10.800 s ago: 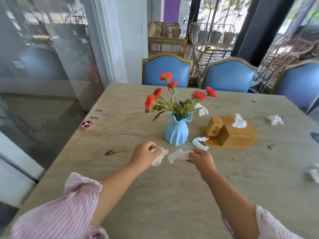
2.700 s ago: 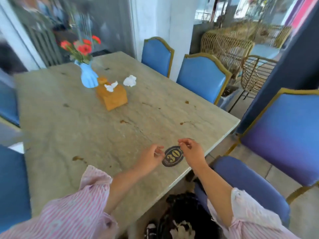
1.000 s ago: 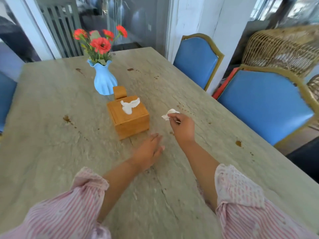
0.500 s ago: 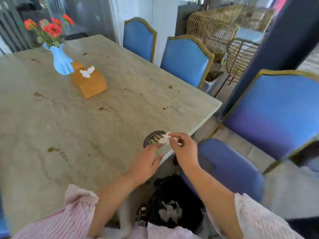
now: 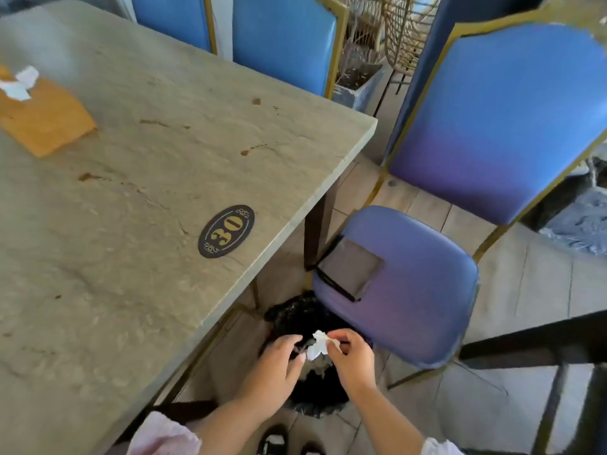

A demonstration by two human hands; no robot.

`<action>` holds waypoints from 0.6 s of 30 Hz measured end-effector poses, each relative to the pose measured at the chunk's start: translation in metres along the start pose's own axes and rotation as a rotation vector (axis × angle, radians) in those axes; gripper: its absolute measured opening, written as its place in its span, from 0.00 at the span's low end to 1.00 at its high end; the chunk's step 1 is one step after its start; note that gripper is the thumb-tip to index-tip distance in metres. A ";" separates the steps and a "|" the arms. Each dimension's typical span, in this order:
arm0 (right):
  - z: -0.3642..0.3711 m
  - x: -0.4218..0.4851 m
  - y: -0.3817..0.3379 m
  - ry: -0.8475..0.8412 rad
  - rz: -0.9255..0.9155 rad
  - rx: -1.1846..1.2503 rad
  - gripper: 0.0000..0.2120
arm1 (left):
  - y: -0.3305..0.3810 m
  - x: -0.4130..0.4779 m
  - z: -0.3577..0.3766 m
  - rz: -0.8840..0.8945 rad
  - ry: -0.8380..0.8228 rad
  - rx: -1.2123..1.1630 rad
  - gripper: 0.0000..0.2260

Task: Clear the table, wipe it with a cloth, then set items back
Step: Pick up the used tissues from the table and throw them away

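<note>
- Now, at far left of the number plaque (image 5: 226, 231), I note the wooden tissue box (image 5: 42, 118) on the table (image 5: 124, 178); a white tissue stands out of its top, and brown stains dot the stone between box and plaque.
- Plaque: it lies flat near the table edge, no longer between my hands as it was a few seconds ago.
- Left hand (image 5: 276, 372): below the plaque and off the table edge; fingers curled toward the crumpled tissue (image 5: 318, 344), tips touching or almost touching it; I cannot tell which.
- Crumpled tissue: half a second ago over the table edge, it is now over the black bin bag (image 5: 308, 323) on the floor.
- Right hand (image 5: 353, 357): thumb and forefinger pinch the tissue.
- Blue chair (image 5: 410, 290): right of the plaque, beside the bag.
- Reading: litter removal seems nearly finished; box and plaque await clearing, wiping not yet begun.
</note>
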State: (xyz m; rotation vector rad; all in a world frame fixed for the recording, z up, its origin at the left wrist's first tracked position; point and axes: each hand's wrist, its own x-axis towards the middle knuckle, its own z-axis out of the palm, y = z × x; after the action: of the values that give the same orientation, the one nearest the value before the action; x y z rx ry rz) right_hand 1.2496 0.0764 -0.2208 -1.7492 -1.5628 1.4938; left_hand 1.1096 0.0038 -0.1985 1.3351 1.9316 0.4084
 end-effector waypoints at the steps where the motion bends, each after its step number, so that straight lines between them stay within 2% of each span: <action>1: 0.007 0.011 0.013 -0.001 0.023 -0.027 0.09 | -0.009 0.011 0.010 -0.028 -0.018 0.005 0.20; 6: 0.045 0.073 0.085 0.030 0.139 -0.126 0.03 | -0.073 0.065 0.073 -0.140 -0.042 0.019 0.19; 11: 0.078 0.116 0.150 0.004 0.221 -0.179 0.09 | -0.116 0.092 0.112 -0.195 -0.118 0.037 0.19; 15: 0.079 0.114 0.154 -0.007 0.224 -0.233 0.09 | -0.120 0.092 0.112 -0.209 -0.123 0.042 0.19; 18: 0.064 0.094 0.126 0.007 0.185 -0.196 0.09 | -0.096 0.081 0.091 -0.208 -0.119 0.027 0.19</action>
State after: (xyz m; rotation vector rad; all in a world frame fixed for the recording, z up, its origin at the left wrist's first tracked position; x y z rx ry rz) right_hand 1.2411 0.0950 -0.3891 -2.0556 -1.6297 1.4559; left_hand 1.0968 0.0246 -0.3515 1.1340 1.9579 0.1968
